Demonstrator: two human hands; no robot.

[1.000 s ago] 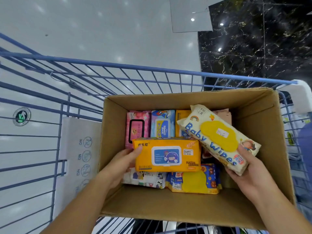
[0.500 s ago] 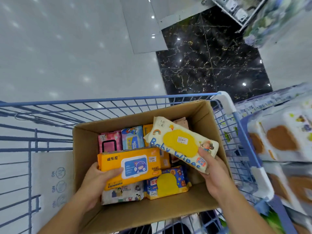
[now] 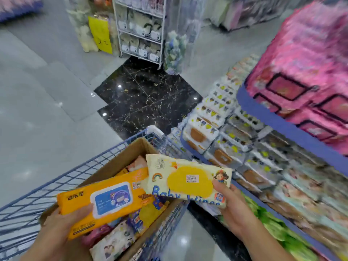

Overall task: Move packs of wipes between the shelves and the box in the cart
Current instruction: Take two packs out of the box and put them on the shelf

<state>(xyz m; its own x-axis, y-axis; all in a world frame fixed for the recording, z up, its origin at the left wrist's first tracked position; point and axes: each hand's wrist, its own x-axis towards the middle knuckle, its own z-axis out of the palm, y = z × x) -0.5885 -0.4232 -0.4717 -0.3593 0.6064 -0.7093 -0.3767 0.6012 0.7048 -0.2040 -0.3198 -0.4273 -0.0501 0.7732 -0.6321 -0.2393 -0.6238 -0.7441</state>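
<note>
Nearest me, the left hand [image 3: 58,232] grips one orange pack [image 3: 105,202] and the right hand [image 3: 233,213] grips one cream Baby Wipes pack [image 3: 188,178], both held above the box [image 3: 116,162] in the cart [image 3: 37,204]. At least four more packs lie in that box, overlapped. The cream pack's long axis runs left to right, and the shelves [image 3: 293,130] stand beyond on the right, so the right hand is nearer them
</note>
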